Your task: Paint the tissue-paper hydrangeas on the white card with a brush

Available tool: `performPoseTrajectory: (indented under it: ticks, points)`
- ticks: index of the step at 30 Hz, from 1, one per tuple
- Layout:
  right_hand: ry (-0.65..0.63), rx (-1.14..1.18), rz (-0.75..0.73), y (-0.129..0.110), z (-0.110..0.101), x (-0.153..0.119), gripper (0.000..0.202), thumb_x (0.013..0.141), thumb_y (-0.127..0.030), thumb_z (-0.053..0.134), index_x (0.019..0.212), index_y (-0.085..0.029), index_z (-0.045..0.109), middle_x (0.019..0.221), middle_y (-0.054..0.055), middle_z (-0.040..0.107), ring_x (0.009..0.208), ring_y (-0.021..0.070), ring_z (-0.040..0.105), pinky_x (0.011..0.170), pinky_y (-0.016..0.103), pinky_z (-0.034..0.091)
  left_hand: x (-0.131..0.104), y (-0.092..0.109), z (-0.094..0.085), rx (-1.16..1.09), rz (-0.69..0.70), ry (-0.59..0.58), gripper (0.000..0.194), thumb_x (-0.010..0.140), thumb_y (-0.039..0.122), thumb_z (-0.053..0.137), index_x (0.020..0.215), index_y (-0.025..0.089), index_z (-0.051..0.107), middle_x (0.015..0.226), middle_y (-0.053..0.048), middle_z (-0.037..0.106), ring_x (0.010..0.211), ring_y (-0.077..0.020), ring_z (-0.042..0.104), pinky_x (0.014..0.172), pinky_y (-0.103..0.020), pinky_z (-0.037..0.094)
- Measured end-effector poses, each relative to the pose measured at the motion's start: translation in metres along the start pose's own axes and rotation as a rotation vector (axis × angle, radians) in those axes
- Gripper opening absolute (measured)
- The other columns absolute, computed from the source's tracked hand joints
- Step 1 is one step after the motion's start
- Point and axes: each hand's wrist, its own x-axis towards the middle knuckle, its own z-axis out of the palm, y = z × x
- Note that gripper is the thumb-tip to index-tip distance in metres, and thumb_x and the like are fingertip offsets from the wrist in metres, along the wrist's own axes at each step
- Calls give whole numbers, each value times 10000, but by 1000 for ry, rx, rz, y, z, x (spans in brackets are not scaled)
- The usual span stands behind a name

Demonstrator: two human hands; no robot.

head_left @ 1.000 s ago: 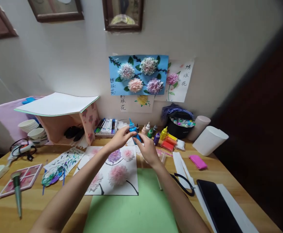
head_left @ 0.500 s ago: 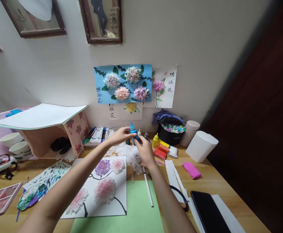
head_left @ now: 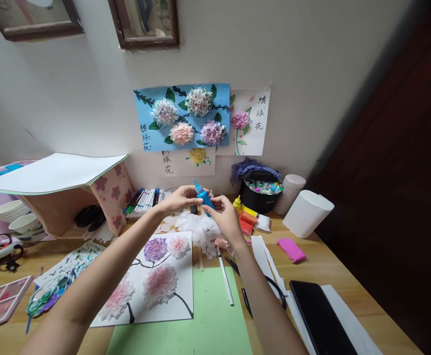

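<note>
A small blue squeeze bottle (head_left: 206,198) with a pointed nozzle is held up between both hands, tilted to the left. My left hand (head_left: 181,199) grips its upper part near the cap, fingers closed. Lower down on the right, my right hand (head_left: 223,215) has its fingers closed around the body. White crumpled paper strips (head_left: 197,228) lie on the table beneath the hands. Nearer me is a white sheet with pink and purple paper flowers (head_left: 160,286), partly covered by my left arm. A white pen (head_left: 225,278) rests on green paper (head_left: 215,315).
Behind the hands stand markers (head_left: 143,202) and a black pen case (head_left: 262,199). Clay packets (head_left: 247,222), a pink packet (head_left: 291,250), scissors (head_left: 274,288) and a phone (head_left: 321,315) lie to the right. A paint palette (head_left: 49,298) is at left. Flower pictures (head_left: 182,118) hang on the wall.
The blue bottle has tipped from nearly upright to a leftward tilt and sits slightly closer. My right hand has shifted a little right around it. The camera view has moved slightly.
</note>
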Motion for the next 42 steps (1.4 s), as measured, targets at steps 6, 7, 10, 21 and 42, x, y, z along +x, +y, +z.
performPoseTrajectory:
  ticks: [6, 7, 10, 21, 42]
  points:
    - [125, -65, -35, -6, 4, -6, 311, 649, -395, 741, 785, -206, 535, 812, 24, 673, 777, 183, 646, 719, 311, 503, -1, 2, 1, 56, 6, -26, 507, 680, 402, 755, 1087, 121, 646, 1045, -140, 703, 960, -239, 658, 835, -356, 514]
    - [133, -84, -35, -5, 4, -5, 321, 644, -399, 746, 800, -207, 540, 830, 26, 672, 791, 186, 643, 727, 315, 501, 2, 0, 0, 78, 6, -17, 513, 673, 405, 758, 1082, 118, 645, 1041, -137, 703, 952, -235, 660, 842, -359, 513]
    - [131, -96, -17, 2, 1, -1, 351, 649, -419, 736, 859, -201, 557, 896, 52, 668, 848, 193, 632, 772, 334, 503, 16, -10, -9, 170, -1, 37, 519, 672, 400, 758, 1074, 97, 633, 1005, -125, 706, 921, -228, 665, 859, -375, 510]
    - [255, -89, -58, 4, -26, 12, 225, 774, -405, 598, 803, -183, 579, 828, 59, 633, 773, 171, 609, 752, 325, 509, 80, -44, -36, 741, -158, 159, 338, 890, 324, 563, 1186, 161, 550, 1191, -91, 580, 1001, -225, 601, 828, -435, 518]
    - [234, -60, -17, 3, -30, 14, 273, 755, -458, 602, 740, -187, 576, 726, 46, 659, 687, 172, 624, 670, 307, 523, 125, -81, -29, 1079, -448, -155, 336, 883, 321, 576, 1186, 177, 554, 1197, -86, 577, 1012, -228, 598, 827, -418, 518]
